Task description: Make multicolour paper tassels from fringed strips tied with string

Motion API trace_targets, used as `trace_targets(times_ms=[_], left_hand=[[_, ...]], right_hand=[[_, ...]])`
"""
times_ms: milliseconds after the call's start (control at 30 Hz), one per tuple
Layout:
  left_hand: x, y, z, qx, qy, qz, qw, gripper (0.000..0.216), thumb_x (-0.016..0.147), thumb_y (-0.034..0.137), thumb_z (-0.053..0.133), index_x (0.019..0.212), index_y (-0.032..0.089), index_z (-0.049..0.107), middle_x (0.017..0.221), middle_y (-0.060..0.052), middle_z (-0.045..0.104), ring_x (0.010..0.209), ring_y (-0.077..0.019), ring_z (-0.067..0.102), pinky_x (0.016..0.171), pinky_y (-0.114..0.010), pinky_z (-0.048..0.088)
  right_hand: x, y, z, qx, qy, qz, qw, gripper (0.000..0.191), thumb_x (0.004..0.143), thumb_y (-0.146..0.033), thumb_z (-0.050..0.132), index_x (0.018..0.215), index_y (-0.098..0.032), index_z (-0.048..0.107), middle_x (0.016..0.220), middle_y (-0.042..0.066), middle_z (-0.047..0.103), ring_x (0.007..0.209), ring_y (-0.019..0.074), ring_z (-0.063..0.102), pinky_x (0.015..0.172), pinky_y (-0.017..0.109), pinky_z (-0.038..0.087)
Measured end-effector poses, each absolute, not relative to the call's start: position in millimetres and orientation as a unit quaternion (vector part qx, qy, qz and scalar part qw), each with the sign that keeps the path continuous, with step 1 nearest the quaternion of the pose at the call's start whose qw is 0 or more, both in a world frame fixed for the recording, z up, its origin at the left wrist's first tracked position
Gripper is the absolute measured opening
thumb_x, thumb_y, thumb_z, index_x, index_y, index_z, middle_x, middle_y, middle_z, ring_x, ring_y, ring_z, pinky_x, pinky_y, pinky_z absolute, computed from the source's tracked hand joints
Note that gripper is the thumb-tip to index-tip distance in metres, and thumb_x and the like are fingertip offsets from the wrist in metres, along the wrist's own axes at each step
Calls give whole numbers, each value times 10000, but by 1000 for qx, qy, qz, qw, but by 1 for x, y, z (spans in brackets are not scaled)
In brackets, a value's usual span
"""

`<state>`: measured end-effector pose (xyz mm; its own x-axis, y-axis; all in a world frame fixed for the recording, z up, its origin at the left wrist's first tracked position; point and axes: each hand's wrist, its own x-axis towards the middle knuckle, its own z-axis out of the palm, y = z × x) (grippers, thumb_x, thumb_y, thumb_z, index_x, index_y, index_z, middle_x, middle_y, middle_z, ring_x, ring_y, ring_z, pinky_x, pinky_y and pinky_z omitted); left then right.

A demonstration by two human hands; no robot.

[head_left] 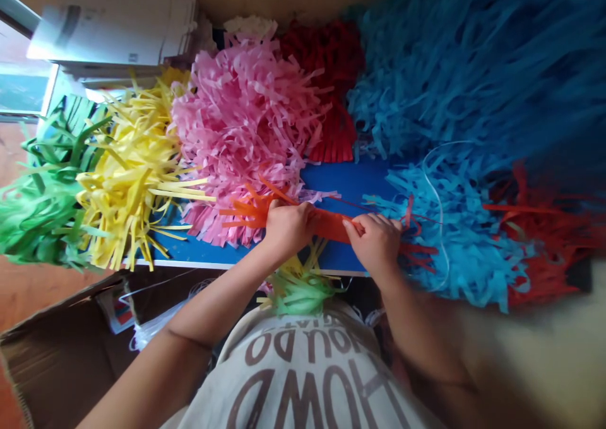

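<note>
Left grip (290, 228) is clenched round the flat orange tissue-paper strip (334, 226) near its fringed left end; right grip (377, 245) pinches the strip's right end, thumb on top. Strip stretched between them, above the near edge of the blue tabletop (350, 178). Far side of left grip: fluffy pink shredded-paper pile (246, 107). Farther left: yellow paper-strip bundle (127, 176). Right of right grip: light-blue shredded-paper pile (461, 246). Near left: brown cardboard box (61, 353).
</note>
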<state>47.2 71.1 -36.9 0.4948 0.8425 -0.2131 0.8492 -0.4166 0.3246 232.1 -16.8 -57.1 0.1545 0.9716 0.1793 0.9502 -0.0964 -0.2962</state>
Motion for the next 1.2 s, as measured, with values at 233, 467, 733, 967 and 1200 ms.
trace_targets(times_ms=[233, 467, 733, 967, 1200], left_hand=[[48, 72, -40, 845, 499, -14, 193, 264, 906, 331, 532, 889, 152, 726, 750, -136, 752, 678, -270, 677, 818, -405, 408], [45, 73, -40, 879, 448, 65, 151, 241, 935, 323, 563, 1076, 175, 690, 1015, -144, 718, 963, -297, 629, 898, -428, 393], [34, 87, -38, 951, 189, 40, 242, 201, 879, 186, 555, 954, 220, 738, 1015, -97, 710, 1005, -267, 615, 1116, -540, 257], [36, 72, -30, 946, 238, 58, 213, 238, 794, 227, 581, 988, 213, 718, 933, -108, 710, 940, -315, 638, 1133, -638, 167], [39, 69, -29, 948, 251, 37, 191, 198, 759, 221, 598, 912, 216, 723, 913, -104, 703, 945, -337, 637, 1151, -646, 136]], right_hand=[[234, -15, -60, -745, -641, 39, 183, 307, 939, -351, 621, 666, -211, 617, 644, 24, 645, 679, 197, 531, 693, 353, 243], [230, -17, -52, -761, -620, 5, 194, 133, 928, -326, 633, 887, -202, 660, 905, 74, 730, 869, 248, 596, 801, 384, 272], [229, -37, -43, -588, -792, 62, 155, 143, 953, -240, 570, 916, -195, 700, 991, 48, 744, 919, 199, 612, 881, 397, 267], [240, -25, -41, -606, -777, 72, 153, 127, 914, -200, 584, 832, -179, 679, 904, 26, 750, 833, 174, 617, 840, 383, 257], [236, -15, -33, -553, -830, 46, 51, 240, 913, -167, 518, 731, -160, 675, 821, 68, 716, 780, 188, 553, 817, 402, 243]])
